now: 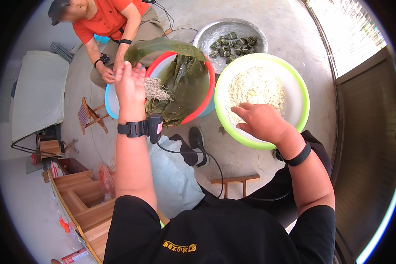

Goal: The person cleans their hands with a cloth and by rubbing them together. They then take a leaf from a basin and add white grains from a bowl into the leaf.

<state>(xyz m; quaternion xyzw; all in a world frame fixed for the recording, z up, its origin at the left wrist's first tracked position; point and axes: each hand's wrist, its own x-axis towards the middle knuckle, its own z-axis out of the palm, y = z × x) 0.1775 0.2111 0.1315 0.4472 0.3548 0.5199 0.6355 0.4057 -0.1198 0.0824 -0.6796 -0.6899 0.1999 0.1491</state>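
Note:
My left hand (131, 85) is raised with the palm up, at the left side of the red-rimmed basin (212, 79). It grips a long green leaf (166, 48), which arches to the right over that basin. Wet green leaves (188, 89) lie in cloudy water inside, and a bundle of pale string (156, 89) rests on the left rim. My right hand (262, 120) is over the near side of the green-rimmed basin (304, 99), fingers apart and holding nothing visible. Pale grains of rice (255, 85) lie beneath its fingertips; whether they touch cannot be told.
A metal basin (203, 38) with several tied leaf parcels (232, 46) stands behind. A person in a red shirt (109, 19) sits at the far left. A blue basin (111, 102), a folding stool (90, 115) and a wooden stool (236, 180) stand around. A cable runs from my left wrist device (155, 127).

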